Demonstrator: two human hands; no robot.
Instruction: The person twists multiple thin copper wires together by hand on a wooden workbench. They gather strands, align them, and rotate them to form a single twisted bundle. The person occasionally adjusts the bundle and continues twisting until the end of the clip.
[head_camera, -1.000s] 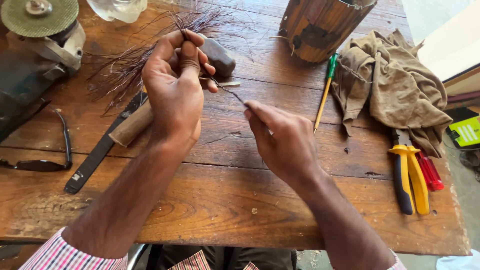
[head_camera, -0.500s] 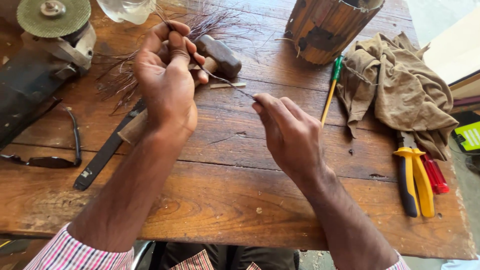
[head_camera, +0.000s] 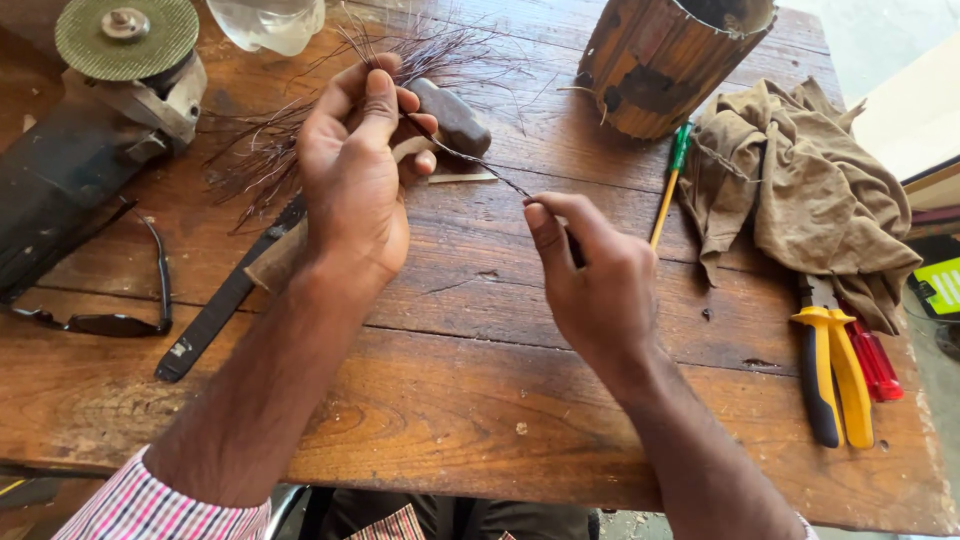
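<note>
My left hand (head_camera: 352, 172) is raised over the wooden table (head_camera: 450, 400), its fingers closed on a bundle of thin dark fibres (head_camera: 290, 140) that fan out to the left and behind it. From that bundle a thin twisted strand (head_camera: 478, 165) runs right to my right hand (head_camera: 592, 280), which pinches its end between thumb and forefinger. Behind my left hand lies a dark grey stone (head_camera: 452, 115), and under it a flat black tool (head_camera: 225, 300) with a brown handle.
An angle grinder with a green disc (head_camera: 125, 40) and dark glasses (head_camera: 110, 320) lie at the left. A rusty cylindrical can (head_camera: 665, 60), a green and yellow screwdriver (head_camera: 668, 190), a brown rag (head_camera: 810, 200), yellow-handled pliers (head_camera: 835, 375) and a red-handled tool (head_camera: 875, 360) sit at the right.
Both hands have shifted slightly and drawn apart, so the twisted strand between them is longer. The view has moved a little closer to the table.
</note>
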